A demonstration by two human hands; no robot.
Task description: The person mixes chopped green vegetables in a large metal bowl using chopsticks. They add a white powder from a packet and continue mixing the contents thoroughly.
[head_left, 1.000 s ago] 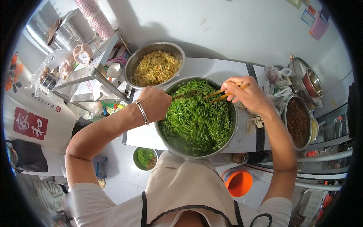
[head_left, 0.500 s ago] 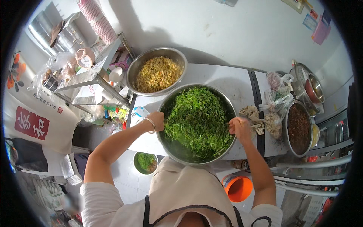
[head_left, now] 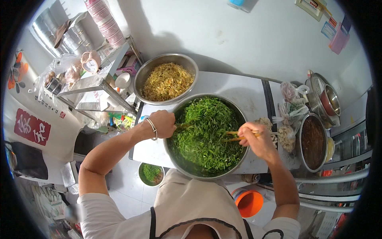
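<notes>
A large steel bowl (head_left: 172, 153) full of chopped green vegetables (head_left: 207, 137) stands at the table's near edge. My right hand (head_left: 258, 139) is closed on a pair of wooden chopsticks (head_left: 235, 138), which stick out leftward over the greens, slightly apart. At the bowl's left rim my left hand (head_left: 162, 124) is closed, knuckles up. Yellowish chopsticks (head_left: 183, 126) seem to run from it into the greens, partly buried. Behind, to the left, a second steel bowl (head_left: 142, 71) holds a yellow shredded mixture (head_left: 167, 81).
On the right are a bowl of brown filling (head_left: 313, 139), plastic bags (head_left: 287, 133) and stacked basins (head_left: 318, 89). A metal shelf (head_left: 101, 81) stands left. Below the table sit an orange bucket (head_left: 250, 203) and a small bowl of greens (head_left: 152, 173). A wall (head_left: 191, 32) rises behind.
My right hand has shifted slightly right, its chopsticks now plainly visible above the greens. My left hand has moved slightly up. The greens have been stirred into a different heap.
</notes>
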